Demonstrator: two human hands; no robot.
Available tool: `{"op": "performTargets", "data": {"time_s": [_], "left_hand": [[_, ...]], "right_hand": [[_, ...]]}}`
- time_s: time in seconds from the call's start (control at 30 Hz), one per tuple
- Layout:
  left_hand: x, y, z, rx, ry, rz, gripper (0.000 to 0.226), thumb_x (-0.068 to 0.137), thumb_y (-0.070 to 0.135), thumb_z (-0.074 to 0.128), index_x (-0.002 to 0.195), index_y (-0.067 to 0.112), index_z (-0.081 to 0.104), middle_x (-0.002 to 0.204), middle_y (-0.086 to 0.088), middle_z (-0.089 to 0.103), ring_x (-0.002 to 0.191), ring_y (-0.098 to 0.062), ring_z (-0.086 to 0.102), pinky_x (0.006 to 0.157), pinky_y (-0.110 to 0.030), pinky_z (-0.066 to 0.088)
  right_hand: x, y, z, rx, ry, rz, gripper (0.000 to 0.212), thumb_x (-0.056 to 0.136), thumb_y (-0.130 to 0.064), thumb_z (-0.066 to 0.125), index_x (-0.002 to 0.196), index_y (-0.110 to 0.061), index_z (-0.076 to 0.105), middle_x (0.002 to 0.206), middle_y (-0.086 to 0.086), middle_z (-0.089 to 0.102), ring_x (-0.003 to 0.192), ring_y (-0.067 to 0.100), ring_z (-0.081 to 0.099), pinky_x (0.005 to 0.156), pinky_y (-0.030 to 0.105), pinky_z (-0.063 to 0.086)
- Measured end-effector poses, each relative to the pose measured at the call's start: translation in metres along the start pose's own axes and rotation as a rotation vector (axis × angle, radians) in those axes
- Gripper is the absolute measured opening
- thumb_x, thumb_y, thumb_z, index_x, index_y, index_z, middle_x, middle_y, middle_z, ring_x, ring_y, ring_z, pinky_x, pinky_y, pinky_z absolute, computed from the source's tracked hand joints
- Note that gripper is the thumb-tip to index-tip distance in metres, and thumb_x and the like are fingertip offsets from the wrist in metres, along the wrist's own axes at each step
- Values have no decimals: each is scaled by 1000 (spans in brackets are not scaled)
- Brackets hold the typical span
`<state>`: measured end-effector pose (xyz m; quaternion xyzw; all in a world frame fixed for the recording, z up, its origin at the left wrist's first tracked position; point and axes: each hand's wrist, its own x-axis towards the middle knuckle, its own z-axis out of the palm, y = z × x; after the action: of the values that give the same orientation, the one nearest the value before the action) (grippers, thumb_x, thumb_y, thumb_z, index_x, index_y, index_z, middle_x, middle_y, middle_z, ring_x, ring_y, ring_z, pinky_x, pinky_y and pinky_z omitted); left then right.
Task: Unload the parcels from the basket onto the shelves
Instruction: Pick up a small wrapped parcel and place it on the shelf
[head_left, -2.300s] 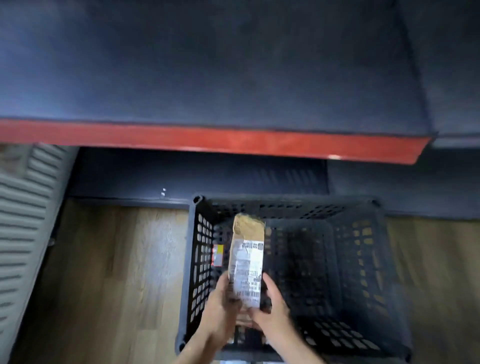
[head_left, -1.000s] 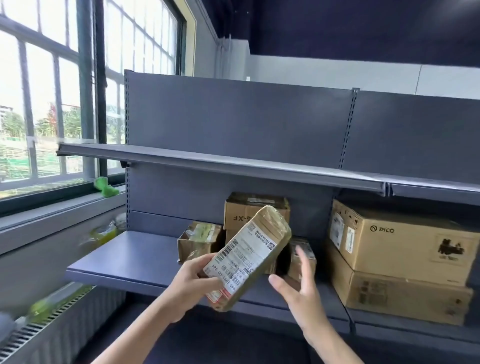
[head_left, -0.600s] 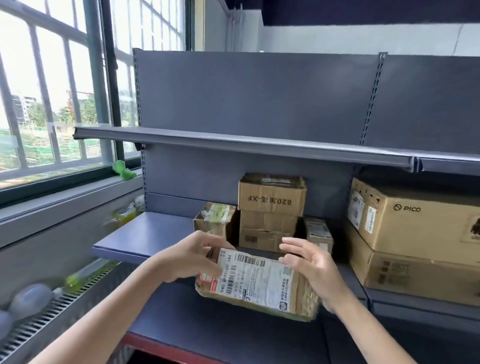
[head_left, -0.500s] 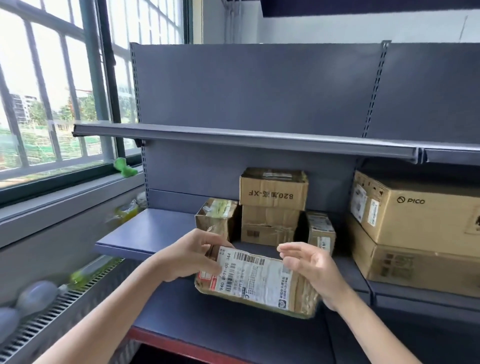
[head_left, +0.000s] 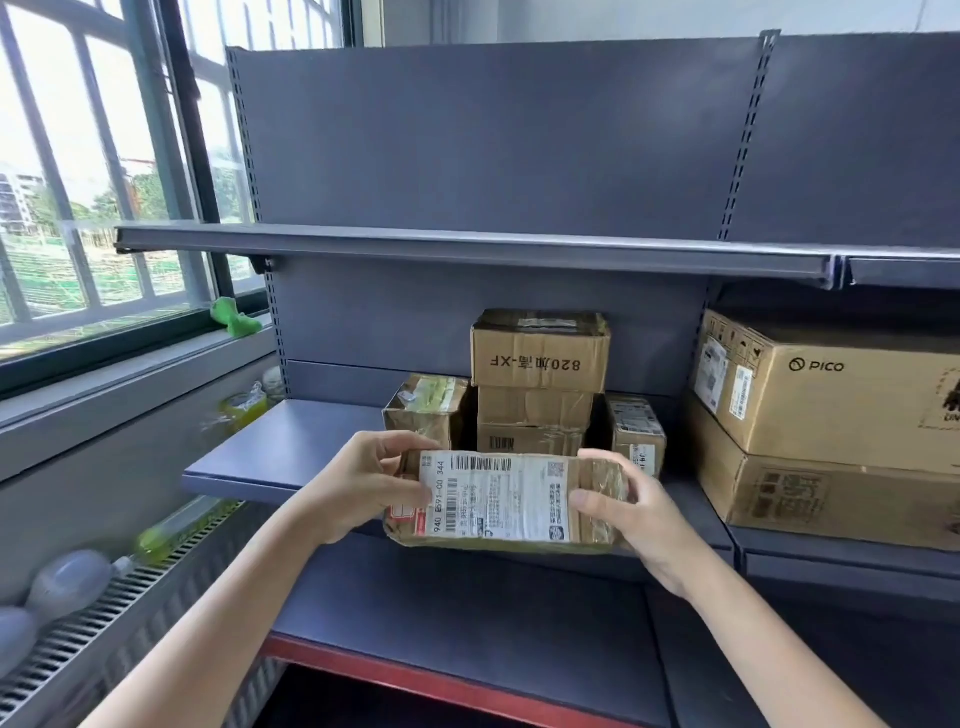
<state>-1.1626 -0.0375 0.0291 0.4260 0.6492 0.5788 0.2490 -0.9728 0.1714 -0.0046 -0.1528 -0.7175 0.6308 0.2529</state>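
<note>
I hold a flat brown parcel (head_left: 498, 501) with a white shipping label, lying lengthways in front of the middle shelf (head_left: 291, 457). My left hand (head_left: 363, 483) grips its left end and my right hand (head_left: 618, 504) grips its right end. The parcel is at the height of the shelf's front edge, just before the small boxes (head_left: 535, 384) stacked there. The basket is out of view.
Two large cardboard boxes (head_left: 831, 415) fill the shelf on the right. An upper shelf (head_left: 467, 247) runs above, and a lower shelf with a red front edge (head_left: 447, 686) lies below. A window, sill and radiator grille (head_left: 104, 613) with plastic bottles are at the left.
The parcel came up out of the basket, was turned from upright to lying flat, and has moved forward and up to the middle shelf's edge. Both hands hold its ends.
</note>
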Motion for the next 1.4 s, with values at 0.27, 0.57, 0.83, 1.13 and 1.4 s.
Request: {"op": "performTargets", "data": {"time_s": [0.27, 0.57, 0.83, 1.13, 1.4], "left_hand": [[7, 8, 7, -172, 189, 134, 49, 72, -5, 72, 106, 28, 63, 101, 5, 71, 89, -7, 68, 65, -24, 53], [-1, -36, 99, -286, 210, -66, 112, 50, 51, 79, 135, 59, 7, 133, 14, 34, 114, -16, 53, 74, -29, 51], [-7, -59, 108, -374, 209, -54, 104, 59, 16, 79, 136, 52, 19, 120, -1, 60, 103, -20, 67, 80, -40, 57], [-28, -76, 80, -251, 101, -162, 107, 42, 29, 81, 133, 52, 27, 125, -5, 52, 103, -26, 66, 75, -39, 58], [-31, -74, 79, -152, 74, -95, 93, 48, 36, 78, 127, 54, 33, 125, 3, 57, 106, -18, 66, 89, -33, 54]], "right_hand": [[-7, 12, 6, 163, 138, -25, 16, 70, -11, 74, 86, -15, 71, 90, 11, 75, 84, 26, 72, 64, 33, 59], [-16, 24, 60, 493, 450, -77, 26, 57, -28, 76, 81, -20, 70, 82, 6, 75, 81, 24, 70, 75, 42, 55], [-37, 58, 73, 385, 387, 72, 11, 80, -5, 66, 88, -12, 64, 92, 19, 71, 83, 33, 68, 77, 46, 55], [-35, 66, 55, 204, -32, 66, 77, 54, -45, 78, 125, -43, 48, 137, -5, 50, 130, 15, 44, 107, 53, 37], [-38, 67, 63, 290, -165, 61, 66, 64, -31, 75, 127, -30, 53, 123, 7, 64, 112, 28, 62, 81, 35, 54]]}}
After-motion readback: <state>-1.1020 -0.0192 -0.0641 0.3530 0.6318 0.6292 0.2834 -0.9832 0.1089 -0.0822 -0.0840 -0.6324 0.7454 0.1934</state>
